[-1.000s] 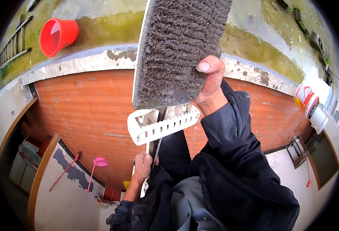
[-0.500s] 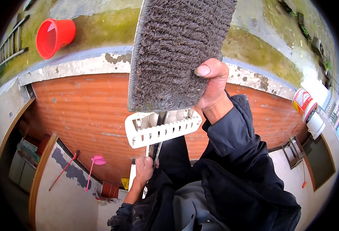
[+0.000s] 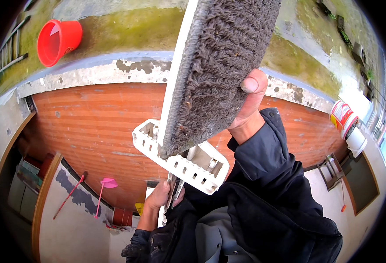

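A flat mop head (image 3: 228, 65) with a grey, ribbed, shaggy pad and a white backing edge is raised in front of me, tilted. My right hand (image 3: 250, 101) grips its right edge, thumb on the pad and the other fingers hidden behind. Below the pad, a white slotted plastic wringer bracket (image 3: 188, 168) sits around the mop's pole (image 3: 174, 186). Lower down, my left hand (image 3: 162, 197) is closed around that pole, close to my body. The pad's lower corner overlaps the bracket in view; whether they touch I cannot tell.
A red bucket (image 3: 59, 42) stands on mossy concrete at the far left, beyond a low ledge (image 3: 100, 72). Orange-striped flooring (image 3: 96, 127) lies below me. A pink dustpan (image 3: 108, 183) is at the lower left. White tubs (image 3: 344, 118) stand at the right, near a wooden stool (image 3: 332, 172).
The mop head has turned so its white side edge shows, and its lower end has shifted right and down. The wringer bracket has rotated with its right end lower. Both hands keep their grip.
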The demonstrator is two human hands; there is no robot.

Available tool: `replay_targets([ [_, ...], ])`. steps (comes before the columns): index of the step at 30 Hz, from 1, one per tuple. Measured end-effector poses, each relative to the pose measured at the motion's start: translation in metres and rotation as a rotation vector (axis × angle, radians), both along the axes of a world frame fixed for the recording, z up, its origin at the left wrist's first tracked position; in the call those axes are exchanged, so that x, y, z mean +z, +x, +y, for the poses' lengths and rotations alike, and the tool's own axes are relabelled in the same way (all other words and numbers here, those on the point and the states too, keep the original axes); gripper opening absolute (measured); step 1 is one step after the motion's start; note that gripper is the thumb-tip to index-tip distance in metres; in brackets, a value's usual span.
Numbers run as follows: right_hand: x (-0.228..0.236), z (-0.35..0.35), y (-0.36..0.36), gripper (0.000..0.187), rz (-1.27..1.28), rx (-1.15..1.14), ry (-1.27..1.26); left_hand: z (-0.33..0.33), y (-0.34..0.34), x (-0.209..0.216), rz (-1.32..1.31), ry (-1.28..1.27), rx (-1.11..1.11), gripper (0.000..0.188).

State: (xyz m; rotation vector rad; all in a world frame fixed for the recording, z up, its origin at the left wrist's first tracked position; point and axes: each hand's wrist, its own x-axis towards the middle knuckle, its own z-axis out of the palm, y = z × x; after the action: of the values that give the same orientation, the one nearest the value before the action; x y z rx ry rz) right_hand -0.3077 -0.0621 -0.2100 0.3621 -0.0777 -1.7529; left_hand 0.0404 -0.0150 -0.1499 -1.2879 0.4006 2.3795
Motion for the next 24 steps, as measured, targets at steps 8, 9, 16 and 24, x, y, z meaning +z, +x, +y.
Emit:
replay_targets([
  [8, -0.013, 0.011, 0.005, 0.081, 0.132, 0.071, 0.076, 0.008, 0.008, -0.009, 0.06, 0.309, 0.098, 0.086],
  [9, -0.013, 0.012, 0.004, 0.084, 0.156, 0.09, 0.085, 0.01, 0.011, -0.012, 0.079, 0.327, 0.095, 0.087],
  [16, -0.009, 0.009, 0.0, 0.073, 0.066, -0.014, 0.034, 0.005, -0.008, -0.004, 0.024, 0.245, 0.06, 0.087],
  [24, 0.013, 0.002, -0.009, 0.044, 0.189, -0.014, 0.276, 0.009, -0.025, 0.008, -0.101, -0.168, -0.009, 0.084],
])
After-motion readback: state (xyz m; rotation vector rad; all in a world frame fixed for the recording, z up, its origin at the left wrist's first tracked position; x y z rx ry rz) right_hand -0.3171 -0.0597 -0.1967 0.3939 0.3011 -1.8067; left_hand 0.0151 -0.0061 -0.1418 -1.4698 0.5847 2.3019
